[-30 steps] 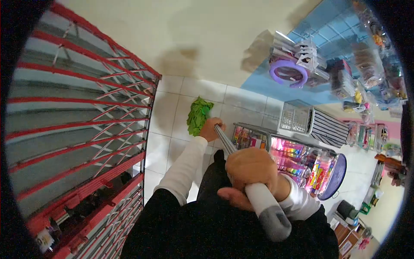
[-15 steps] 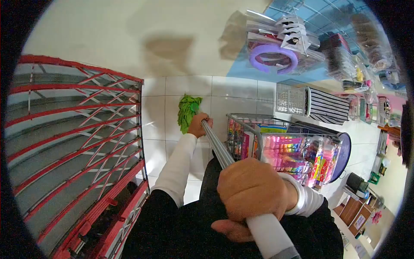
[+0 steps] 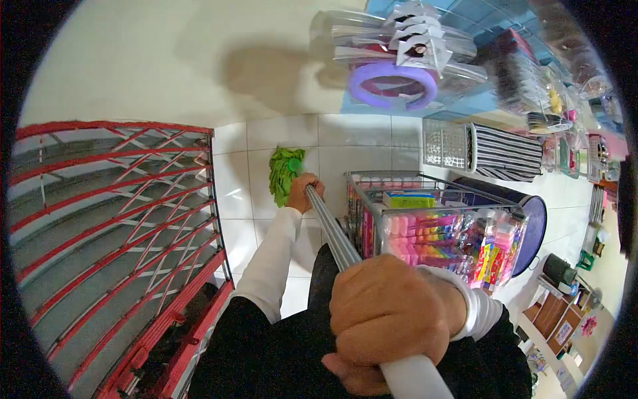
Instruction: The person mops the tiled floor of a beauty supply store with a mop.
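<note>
A mop slants across the middle of the head view, its grey-white handle (image 3: 334, 233) running from near my body to the floor. The mop's green cloth head (image 3: 282, 183) lies on the white tiles close to the wall. My left hand (image 3: 306, 193) is wrapped around the lower part of the handle, just above the green head. Nearer to me, my right hand (image 3: 389, 319) grips the upper handle in a closed fist. The handle's top end runs out of view at the bottom.
A red folding metal gate (image 3: 119, 219) stands at left. To the right are a wire rack (image 3: 425, 233) of colourful packaged goods, a dark blue round bin (image 3: 531, 226) and a striped basket (image 3: 505, 151). Packaged items and a purple ring (image 3: 392, 85) hang on the wall.
The camera view has shifted, so the hanging goods appear further left and the gate's top edge lower. Both hands keep their hold, and the mop head shows only a slight shift left.
</note>
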The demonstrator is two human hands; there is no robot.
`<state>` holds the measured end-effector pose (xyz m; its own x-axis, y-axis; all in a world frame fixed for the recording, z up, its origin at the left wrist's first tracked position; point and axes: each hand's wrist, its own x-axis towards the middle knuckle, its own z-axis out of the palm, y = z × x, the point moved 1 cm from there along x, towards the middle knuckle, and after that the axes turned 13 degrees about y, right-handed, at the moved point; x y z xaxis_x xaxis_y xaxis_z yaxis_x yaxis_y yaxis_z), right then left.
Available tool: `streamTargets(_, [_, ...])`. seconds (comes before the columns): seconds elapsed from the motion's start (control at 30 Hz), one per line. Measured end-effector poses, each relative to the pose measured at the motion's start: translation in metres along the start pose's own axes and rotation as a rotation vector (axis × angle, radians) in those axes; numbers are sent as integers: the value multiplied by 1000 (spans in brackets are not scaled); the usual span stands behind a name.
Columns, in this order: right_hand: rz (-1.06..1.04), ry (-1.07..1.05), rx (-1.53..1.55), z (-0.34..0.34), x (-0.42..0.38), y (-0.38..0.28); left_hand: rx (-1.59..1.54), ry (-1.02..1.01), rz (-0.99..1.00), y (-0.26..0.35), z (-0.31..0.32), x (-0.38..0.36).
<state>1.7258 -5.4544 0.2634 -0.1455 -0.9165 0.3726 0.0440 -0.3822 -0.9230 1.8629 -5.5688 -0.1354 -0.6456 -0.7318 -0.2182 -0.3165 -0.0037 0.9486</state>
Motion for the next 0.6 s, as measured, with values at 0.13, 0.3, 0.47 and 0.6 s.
streamTargets(0.13, [16, 13, 11, -20, -7, -6, -133, -126, -105, -13, 22, 13])
streamTargets(0.3, [-59, 295, -61, -26, -29, -7, -46, -160, 229, 46, 72, 32])
streamTargets(0.47, [51, 8, -170, -80, -22, -40, 103, -288, 413, 77, 127, 56])
streamTargets(0.6, [-20, 119, -163, -93, -28, -45, 79, -435, 434, 99, 169, 70])
